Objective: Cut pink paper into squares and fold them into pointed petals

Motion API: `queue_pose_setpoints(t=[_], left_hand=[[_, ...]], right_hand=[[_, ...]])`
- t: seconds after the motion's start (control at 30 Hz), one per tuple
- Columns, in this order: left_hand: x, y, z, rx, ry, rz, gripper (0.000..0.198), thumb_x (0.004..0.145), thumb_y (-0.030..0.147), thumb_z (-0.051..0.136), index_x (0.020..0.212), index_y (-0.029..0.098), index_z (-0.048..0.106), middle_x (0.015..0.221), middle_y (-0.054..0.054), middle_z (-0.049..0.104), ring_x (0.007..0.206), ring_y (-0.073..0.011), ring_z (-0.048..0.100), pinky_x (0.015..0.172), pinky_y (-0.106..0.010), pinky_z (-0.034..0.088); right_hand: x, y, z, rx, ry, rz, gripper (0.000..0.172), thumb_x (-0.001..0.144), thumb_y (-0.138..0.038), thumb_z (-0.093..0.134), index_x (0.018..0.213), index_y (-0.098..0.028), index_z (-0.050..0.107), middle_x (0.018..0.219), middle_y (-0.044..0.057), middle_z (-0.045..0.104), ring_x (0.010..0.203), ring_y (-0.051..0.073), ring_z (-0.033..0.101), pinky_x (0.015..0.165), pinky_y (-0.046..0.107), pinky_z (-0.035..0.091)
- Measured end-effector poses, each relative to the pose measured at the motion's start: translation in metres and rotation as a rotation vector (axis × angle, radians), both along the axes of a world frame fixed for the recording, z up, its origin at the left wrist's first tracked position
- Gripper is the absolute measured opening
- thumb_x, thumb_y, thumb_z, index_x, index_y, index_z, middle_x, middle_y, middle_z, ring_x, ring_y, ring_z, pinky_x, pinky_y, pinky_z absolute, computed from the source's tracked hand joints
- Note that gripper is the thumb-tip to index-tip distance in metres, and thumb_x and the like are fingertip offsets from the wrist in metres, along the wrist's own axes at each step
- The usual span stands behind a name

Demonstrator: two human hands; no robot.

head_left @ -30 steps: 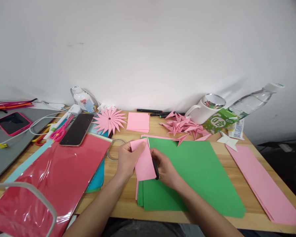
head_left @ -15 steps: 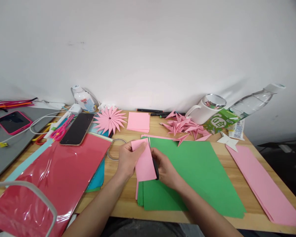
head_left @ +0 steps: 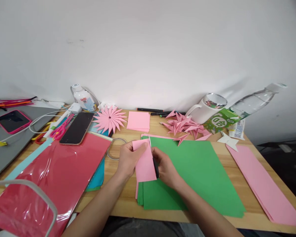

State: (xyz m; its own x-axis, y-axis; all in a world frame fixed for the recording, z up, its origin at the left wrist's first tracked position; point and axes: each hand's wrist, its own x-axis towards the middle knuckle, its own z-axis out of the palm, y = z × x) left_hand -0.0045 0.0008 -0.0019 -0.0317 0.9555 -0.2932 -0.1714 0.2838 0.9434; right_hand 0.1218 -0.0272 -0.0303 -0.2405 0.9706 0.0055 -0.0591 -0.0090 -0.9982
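My left hand [head_left: 127, 160] pinches the upper left of a pink paper piece [head_left: 145, 164] and holds it up over the green sheets [head_left: 194, 174]. Closed round the black handle of a cutting tool [head_left: 155, 164], my right hand [head_left: 165, 167] keeps the thin metal blade along the paper's right edge. I cannot tell whether the tool is scissors or a knife. More pink paper lies under the green stack.
A red sheet in plastic [head_left: 51, 177] and a phone [head_left: 76, 128] lie left. Pink scissors [head_left: 60, 131], a pink paper flower [head_left: 109, 119], a pink square stack [head_left: 138, 121], folded pink points [head_left: 184, 126], a mug [head_left: 206, 108], a bottle [head_left: 251, 102] and pink strips [head_left: 264, 184] lie around.
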Motion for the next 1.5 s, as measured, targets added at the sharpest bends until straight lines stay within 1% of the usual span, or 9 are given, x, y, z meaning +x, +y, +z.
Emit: queue_pose_setpoints(t=[0.3,0.47,0.63,0.87,1.0,1.07,1.2,1.3,1.5], left_hand=[[0.000,0.001,-0.001,0.020,-0.001,-0.002,0.032,0.060,0.038,0.076,0.058,0.012,0.058,0.055,0.001,0.055,0.047,-0.0067,0.044,0.041,-0.018,0.034],[0.001,0.001,0.000,0.019,-0.007,-0.005,0.031,0.060,0.038,0.076,0.059,0.012,0.059,0.056,0.000,0.057,0.047,-0.0073,0.046,0.041,-0.019,0.035],[0.000,0.001,0.001,0.040,-0.027,-0.007,0.030,0.060,0.037,0.076,0.060,0.012,0.060,0.054,0.002,0.056,0.045,-0.0071,0.046,0.041,-0.019,0.036],[0.000,0.000,0.002,0.036,-0.040,-0.052,0.029,0.059,0.038,0.077,0.062,0.012,0.065,0.061,-0.002,0.061,0.052,-0.0103,0.052,0.044,-0.020,0.040],[0.000,-0.001,0.000,0.010,-0.031,-0.124,0.031,0.060,0.039,0.077,0.064,0.010,0.067,0.060,-0.003,0.061,0.051,-0.0104,0.051,0.044,-0.020,0.038],[-0.001,-0.001,-0.001,0.044,-0.037,-0.138,0.031,0.063,0.041,0.075,0.065,0.011,0.068,0.060,-0.002,0.060,0.052,-0.0093,0.048,0.044,-0.019,0.036],[-0.004,0.001,-0.003,0.132,-0.113,-0.164,0.033,0.073,0.044,0.067,0.063,0.012,0.066,0.058,0.000,0.054,0.055,-0.0087,0.045,0.049,-0.019,0.036],[-0.006,0.002,-0.004,0.171,-0.147,-0.169,0.037,0.075,0.045,0.065,0.058,0.012,0.063,0.057,0.001,0.050,0.055,-0.0084,0.042,0.049,-0.020,0.034],[-0.007,0.000,0.001,0.241,0.006,-0.184,0.034,0.075,0.043,0.064,0.057,0.013,0.062,0.059,0.001,0.050,0.054,-0.0085,0.040,0.047,-0.020,0.031]], right_hand=[[-0.001,0.000,0.002,-0.053,0.017,-0.032,0.025,0.060,-0.018,0.067,0.070,-0.020,0.044,0.060,-0.007,0.038,0.056,0.009,0.034,0.055,0.022,0.033],[-0.002,0.001,0.000,-0.104,0.045,-0.053,0.028,0.059,-0.023,0.070,0.067,-0.020,0.044,0.055,-0.009,0.032,0.051,0.007,0.030,0.049,0.020,0.030],[0.000,0.004,0.003,-0.072,0.036,-0.169,0.028,0.060,-0.030,0.074,0.071,-0.019,0.050,0.056,-0.007,0.042,0.052,0.008,0.037,0.047,0.019,0.031],[0.007,0.008,0.016,-0.127,0.118,-0.272,0.035,0.068,-0.046,0.069,0.085,-0.019,0.054,0.058,-0.004,0.053,0.052,0.011,0.048,0.051,0.024,0.039],[0.009,0.009,0.016,-0.159,0.139,-0.299,0.041,0.054,-0.036,0.082,0.081,-0.019,0.057,0.061,-0.004,0.056,0.051,0.009,0.046,0.048,0.022,0.036],[0.009,0.008,0.015,-0.163,0.162,-0.326,0.041,0.051,-0.031,0.084,0.080,-0.019,0.058,0.062,-0.005,0.057,0.051,0.008,0.045,0.047,0.021,0.035],[0.010,0.008,0.014,-0.154,0.171,-0.390,0.039,0.053,-0.028,0.083,0.081,-0.019,0.058,0.063,-0.004,0.058,0.052,0.008,0.045,0.046,0.020,0.035],[0.010,0.008,0.016,-0.147,0.165,-0.392,0.038,0.053,-0.028,0.082,0.080,-0.019,0.058,0.063,-0.005,0.057,0.051,0.008,0.045,0.046,0.019,0.034],[0.011,0.008,0.018,-0.096,0.140,-0.396,0.035,0.060,-0.034,0.079,0.083,-0.020,0.057,0.065,-0.004,0.057,0.055,0.010,0.049,0.052,0.022,0.041]])
